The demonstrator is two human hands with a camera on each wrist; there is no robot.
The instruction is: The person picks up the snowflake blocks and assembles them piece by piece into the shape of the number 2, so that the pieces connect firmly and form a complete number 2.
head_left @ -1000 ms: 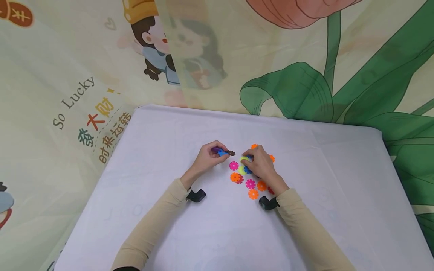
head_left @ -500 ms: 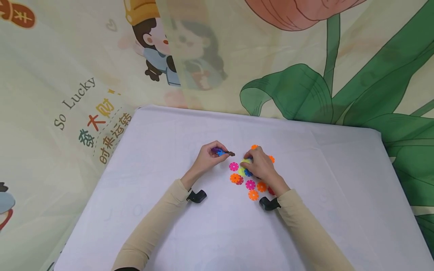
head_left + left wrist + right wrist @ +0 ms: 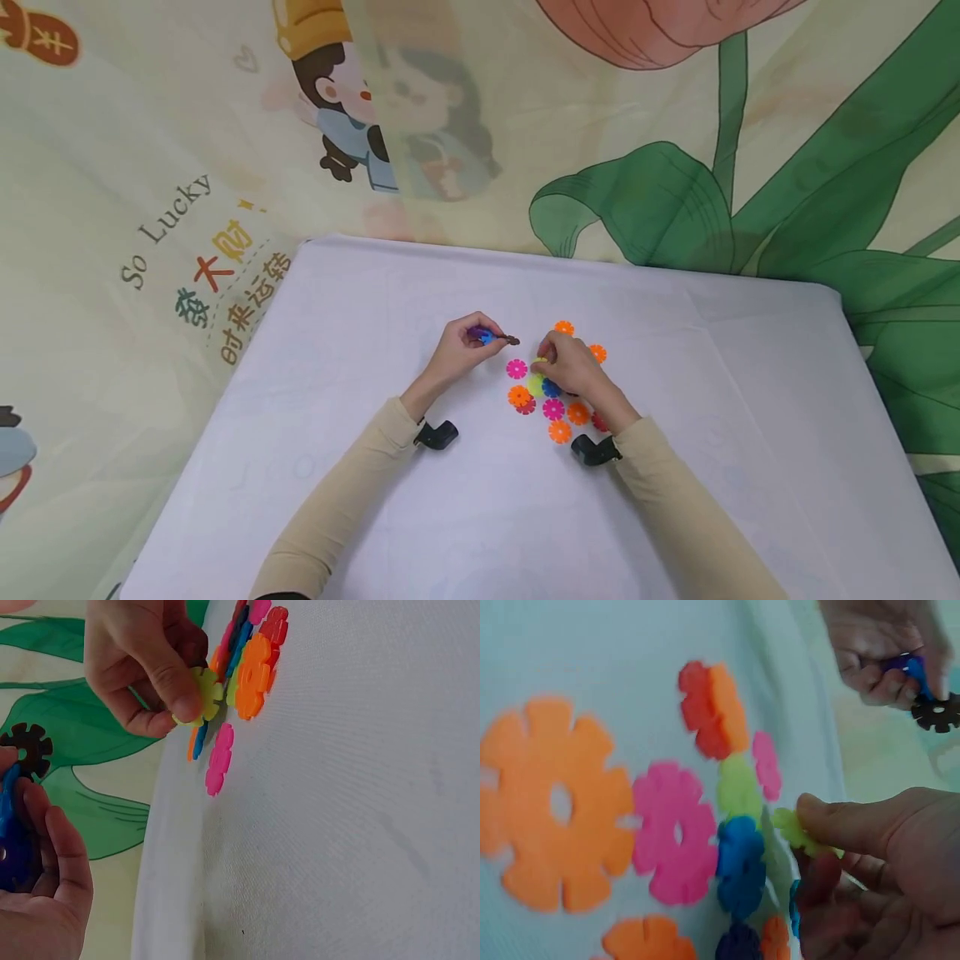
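Observation:
My left hand (image 3: 461, 348) holds a small chain of joined snowflake discs: a purple disc (image 3: 18, 862), a blue disc (image 3: 9, 796) and a brown disc (image 3: 40, 746) that sticks out past the fingertips. Between thumb and fingers, my right hand (image 3: 577, 368) pinches a yellow-green snowflake disc (image 3: 208, 694), raised over the loose discs. Beneath that hand lie another yellow-green disc (image 3: 739, 787) and a blue disc (image 3: 741, 870), partly covered by it in the head view. The two hands are apart, level with each other above the table.
Several orange, pink and red snowflake discs lie loosely around the right hand, among them a pink disc (image 3: 517, 369), an orange disc (image 3: 559, 432) and a far orange disc (image 3: 565, 328). A white cloth covers the table (image 3: 360, 292). Behind it hangs a printed curtain (image 3: 465, 208).
My right hand has come up slightly from the pile with the yellow-green disc in its fingers, uncovering more of the discs below. The left hand keeps its place and its grip.

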